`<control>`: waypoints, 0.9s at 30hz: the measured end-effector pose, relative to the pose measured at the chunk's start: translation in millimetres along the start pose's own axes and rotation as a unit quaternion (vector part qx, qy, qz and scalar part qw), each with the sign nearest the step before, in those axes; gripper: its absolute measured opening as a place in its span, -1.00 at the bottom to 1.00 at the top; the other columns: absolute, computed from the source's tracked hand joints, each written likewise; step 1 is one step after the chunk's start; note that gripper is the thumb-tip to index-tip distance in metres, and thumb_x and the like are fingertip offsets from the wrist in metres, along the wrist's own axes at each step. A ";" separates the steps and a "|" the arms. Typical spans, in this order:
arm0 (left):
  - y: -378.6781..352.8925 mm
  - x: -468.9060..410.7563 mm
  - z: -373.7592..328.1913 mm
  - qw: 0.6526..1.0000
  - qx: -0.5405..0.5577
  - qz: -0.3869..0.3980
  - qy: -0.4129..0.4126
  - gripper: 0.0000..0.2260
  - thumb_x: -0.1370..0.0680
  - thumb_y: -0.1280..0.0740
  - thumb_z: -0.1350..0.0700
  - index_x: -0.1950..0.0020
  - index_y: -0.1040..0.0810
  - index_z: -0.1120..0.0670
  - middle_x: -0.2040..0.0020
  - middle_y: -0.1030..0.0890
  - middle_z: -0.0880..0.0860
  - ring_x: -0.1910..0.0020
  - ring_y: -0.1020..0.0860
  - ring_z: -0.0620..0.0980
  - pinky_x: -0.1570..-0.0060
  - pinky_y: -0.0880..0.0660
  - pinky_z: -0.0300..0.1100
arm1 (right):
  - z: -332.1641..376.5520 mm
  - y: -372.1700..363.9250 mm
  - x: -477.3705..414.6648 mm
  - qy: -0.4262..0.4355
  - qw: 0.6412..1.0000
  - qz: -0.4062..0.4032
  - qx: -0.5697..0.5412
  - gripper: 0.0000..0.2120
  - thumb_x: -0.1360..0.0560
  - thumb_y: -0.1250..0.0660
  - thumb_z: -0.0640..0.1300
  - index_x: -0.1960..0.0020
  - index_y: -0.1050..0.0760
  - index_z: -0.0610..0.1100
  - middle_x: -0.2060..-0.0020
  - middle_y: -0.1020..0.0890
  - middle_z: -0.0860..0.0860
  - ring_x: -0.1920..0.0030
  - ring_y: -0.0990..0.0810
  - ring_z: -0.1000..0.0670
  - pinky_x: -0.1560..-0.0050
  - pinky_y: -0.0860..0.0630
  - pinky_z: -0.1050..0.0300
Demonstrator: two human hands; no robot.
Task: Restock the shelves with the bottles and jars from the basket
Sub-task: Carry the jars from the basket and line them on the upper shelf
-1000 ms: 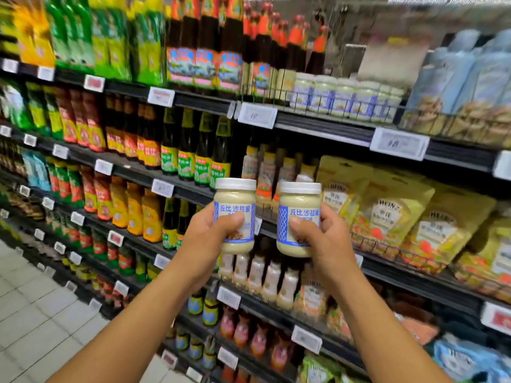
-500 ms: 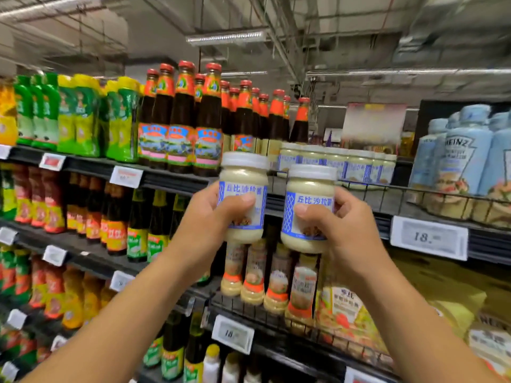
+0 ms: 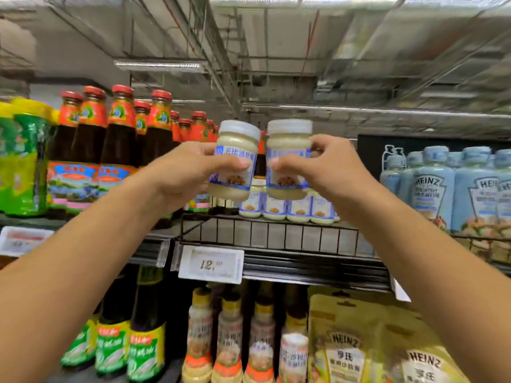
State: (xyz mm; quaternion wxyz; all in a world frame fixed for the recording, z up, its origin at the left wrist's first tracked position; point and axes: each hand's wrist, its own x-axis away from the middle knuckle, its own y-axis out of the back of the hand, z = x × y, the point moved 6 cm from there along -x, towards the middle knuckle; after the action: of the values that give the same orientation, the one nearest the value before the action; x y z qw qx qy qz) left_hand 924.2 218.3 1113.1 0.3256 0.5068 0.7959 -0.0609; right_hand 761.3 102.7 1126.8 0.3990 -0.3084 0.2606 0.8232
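Observation:
My left hand [image 3: 188,172] grips a white-lidded jar of pale dressing with a blue label [image 3: 235,150]. My right hand [image 3: 326,167] grips a second, matching jar [image 3: 287,145]. Both jars are upright, side by side, raised in front of the top shelf. Right behind and just below them stands a row of matching jars [image 3: 287,208] at the back of the wire-fronted top shelf [image 3: 265,230]. The basket is out of view.
Dark sauce bottles with red caps [image 3: 119,139] crowd the top shelf to the left, and pale blue Heinz squeeze bottles [image 3: 431,189] stand to the right. A price tag [image 3: 211,265] hangs under the shelf. Below are dressing bottles [image 3: 229,333] and yellow Heinz pouches [image 3: 348,344].
Both hands have lifted the two jars from the middle shelves up to the level of the top shelf, and my view has tilted upward with them.

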 end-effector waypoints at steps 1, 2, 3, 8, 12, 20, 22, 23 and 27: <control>5.8 -5.4 5.2 1.000 -0.012 0.008 0.013 -0.68 -0.28 -0.59 0.08 0.00 -0.73 0.11 0.01 -0.72 0.15 -0.01 -0.69 0.09 -0.02 -0.63 0.04 | -5.0 -4.8 -8.0 -0.006 0.999 -0.003 0.048 -0.65 -0.25 -0.66 -0.15 0.08 -0.63 -0.27 0.32 -0.72 -0.07 0.40 -0.59 0.16 0.39 -0.53 0.31; 11.5 -10.6 10.8 0.999 -0.026 0.010 0.028 -0.61 -0.21 -0.59 0.05 -0.01 -0.72 0.11 0.00 -0.72 0.15 -0.03 -0.69 0.07 -0.08 -0.61 0.04 | -11.7 -10.7 -15.3 -0.022 0.996 0.005 0.092 -0.59 -0.23 -0.66 -0.14 0.04 -0.63 -0.31 0.23 -0.73 -0.16 0.35 -0.58 0.13 0.28 -0.59 0.24; 16.2 -15.6 16.6 0.998 -0.038 0.012 0.043 -0.55 -0.16 -0.60 0.03 -0.02 -0.72 0.12 -0.01 -0.72 0.14 -0.05 -0.69 0.06 -0.13 -0.58 0.02 | -19.4 -16.8 -21.8 -0.045 0.991 0.017 0.122 -0.58 -0.24 -0.65 -0.14 0.01 -0.64 -0.31 0.16 -0.73 -0.19 0.28 -0.57 0.08 0.14 -0.62 0.11; 28.5 -30.8 53.5 0.990 -0.050 0.062 0.113 -0.61 -0.33 -0.55 0.24 -0.15 -0.67 0.14 -0.05 -0.72 0.10 -0.06 -0.69 0.02 0.02 -0.62 -0.18 | -52.5 -41.2 -38.2 -0.120 0.976 0.074 0.163 -0.69 -0.30 -0.58 -0.19 0.00 -0.66 -0.27 0.14 -0.74 -0.15 0.15 -0.69 -0.04 -0.01 -0.65 -0.14; 28.6 -32.9 76.9 0.985 -0.048 0.090 0.137 -0.63 -0.32 -0.54 0.30 -0.11 -0.67 0.12 0.01 -0.73 0.06 0.02 -0.70 -0.07 0.05 -0.57 -0.23 | -65.7 -44.7 -40.8 -0.178 0.954 0.108 0.216 -0.53 -0.28 -0.63 -0.08 -0.09 -0.63 -0.29 0.14 -0.71 -0.14 0.15 -0.65 -0.15 0.19 -0.54 0.05; 33.9 -34.9 90.4 0.987 -0.060 0.069 0.132 -0.59 -0.37 -0.54 0.33 -0.18 -0.60 0.13 -0.04 -0.72 0.08 0.02 -0.69 -0.06 -0.05 -0.56 -0.18 | -81.2 -55.3 -38.9 -0.224 0.934 0.149 0.235 -0.43 -0.26 -0.67 -0.03 -0.09 -0.60 -0.36 0.15 -0.71 -0.14 0.27 -0.65 0.02 0.21 -0.63 0.11; 42.9 -35.7 88.3 0.990 -0.101 0.029 0.093 -0.36 -0.30 -0.61 0.27 -0.33 -0.48 0.08 -0.06 -0.70 0.08 -0.02 -0.69 0.00 -0.07 -0.60 -0.15 | -81.0 -55.5 -35.6 -0.226 0.934 0.165 0.224 -0.40 -0.24 -0.68 -0.05 -0.16 -0.57 -0.29 0.07 -0.71 -0.16 0.18 -0.64 -0.01 0.16 -0.64 0.08; 48.9 -35.2 85.1 0.987 -0.145 0.008 0.063 -0.23 -0.26 -0.65 0.19 -0.40 -0.40 -0.02 -0.07 -0.67 0.05 -0.01 -0.68 0.00 -0.08 -0.59 -0.14 | -79.6 -54.2 -33.6 -0.220 0.935 0.168 0.222 -0.34 -0.22 -0.69 -0.06 -0.20 -0.52 -0.24 0.03 -0.69 -0.16 0.15 -0.64 -0.02 0.16 -0.63 0.07; 58.0 -30.2 65.2 0.941 -0.336 -0.015 -0.051 -0.24 -0.18 -0.67 -0.08 -0.24 -0.38 -0.41 -0.14 -0.48 -0.14 0.04 -0.62 -0.18 0.11 -0.56 -0.23 | -65.6 -40.0 -28.9 -0.090 0.927 0.127 0.341 -0.06 -0.15 -0.70 0.07 -0.42 -0.30 0.12 0.06 -0.61 0.02 0.09 -0.65 0.05 0.05 -0.65 0.02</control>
State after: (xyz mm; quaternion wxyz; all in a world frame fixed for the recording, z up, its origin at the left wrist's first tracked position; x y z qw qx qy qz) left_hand 1011.3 195.1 1093.3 0.5157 0.3523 0.7602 0.1791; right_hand 827.9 65.9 1095.9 0.3940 -0.0425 0.5257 0.7528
